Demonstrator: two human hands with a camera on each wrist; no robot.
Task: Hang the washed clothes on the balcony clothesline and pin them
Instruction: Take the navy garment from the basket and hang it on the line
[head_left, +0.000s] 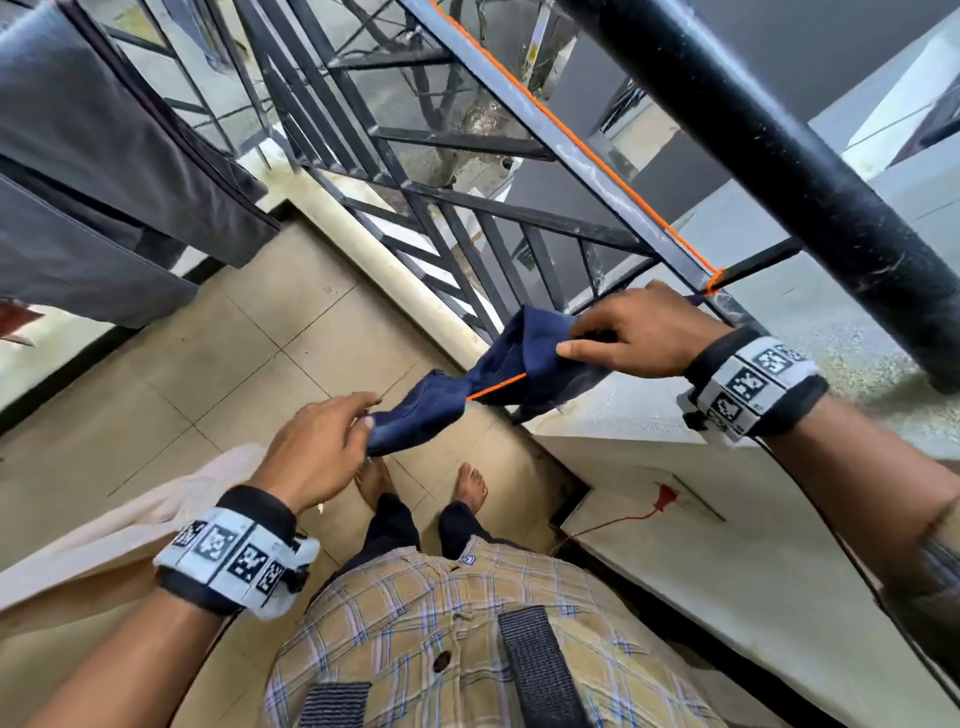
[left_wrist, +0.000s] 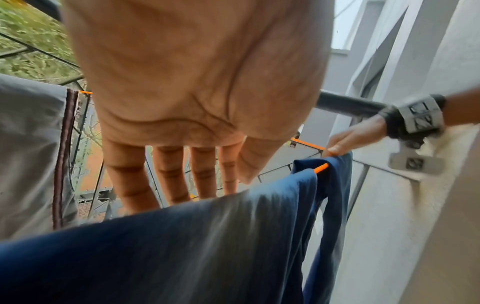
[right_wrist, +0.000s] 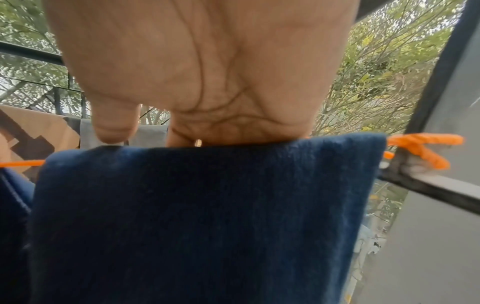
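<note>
Navy blue garment, one piece, hangs over the orange clothesline between my hands: my right hand pinches its far end near the knot, my left hand pinches the near end.

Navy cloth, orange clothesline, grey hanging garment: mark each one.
navy cloth (head_left: 415, 410), head view, on the bunched part beside the left fingers.
orange clothesline (head_left: 497, 388), head view, on the bare stretch between folds.
grey hanging garment (head_left: 98, 156), head view, on its broad face.
</note>
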